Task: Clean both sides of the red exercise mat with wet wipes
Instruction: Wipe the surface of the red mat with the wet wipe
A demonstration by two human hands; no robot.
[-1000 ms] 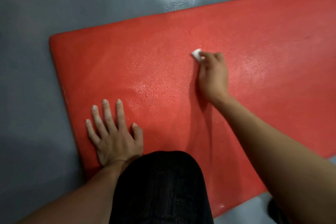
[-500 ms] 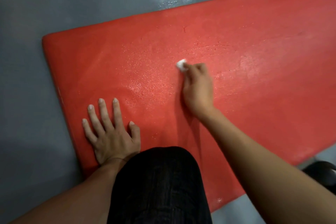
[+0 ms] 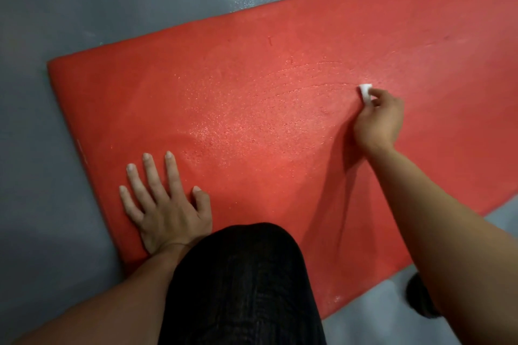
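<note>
Red mat [image 3: 252, 98]: left hand [image 3: 165, 204] flat, bracing; right hand [image 3: 378, 117] fingers pinching wet wipe [image 3: 365, 92]; advise overlapping strokes, steady pressure

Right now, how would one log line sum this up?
right hand pinches wet wipe, wiping red mat | left hand flat on mat | knee on mat

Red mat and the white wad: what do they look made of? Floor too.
Red mat: probably foam, matte with a pebbled grain; thick rounded edge, wet beads glinting. White wad pinched in the right hand: soft crumpled wipe, fibre type unclear. Floor: smooth grey coating, semi-gloss, showing a glare patch; possibly painted concrete.
</note>
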